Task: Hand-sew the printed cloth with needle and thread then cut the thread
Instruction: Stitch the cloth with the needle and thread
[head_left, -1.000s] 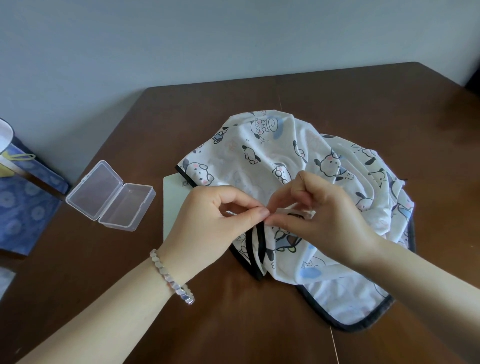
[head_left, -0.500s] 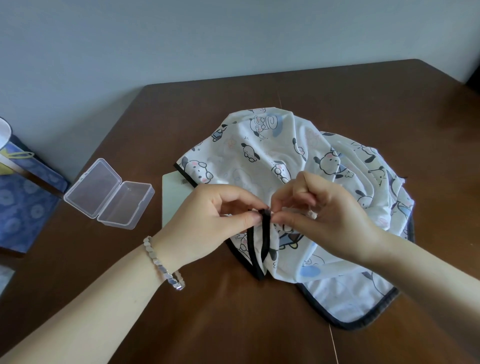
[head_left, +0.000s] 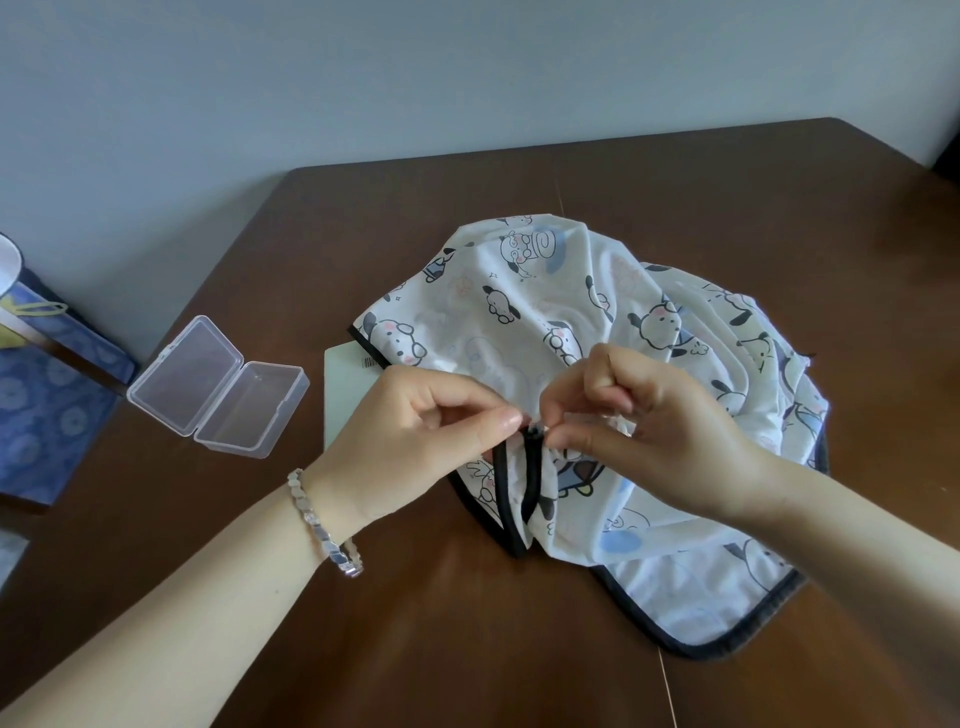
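Note:
A white printed cloth (head_left: 524, 291) with cartoon dogs and a black bound edge lies bunched on the brown table (head_left: 415, 649). My left hand (head_left: 415, 431) and my right hand (head_left: 654, 436) meet over its near edge. Each pinches the black binding (head_left: 530, 478) between thumb and fingertips, where the edge folds into two raised black strips. The fingertips of the two hands almost touch. Needle and thread are too small to make out between the fingers.
An open clear plastic box (head_left: 218, 387) lies on the table to the left. A pale flat card (head_left: 348, 395) sticks out from under the cloth. A blue patterned bag (head_left: 47, 410) stands off the table's left edge. A wall rises behind.
The two hands have drawn the black edge up a little, so the folded strips show between the fingertips. The view has shifted slightly; the cloth otherwise lies as before.

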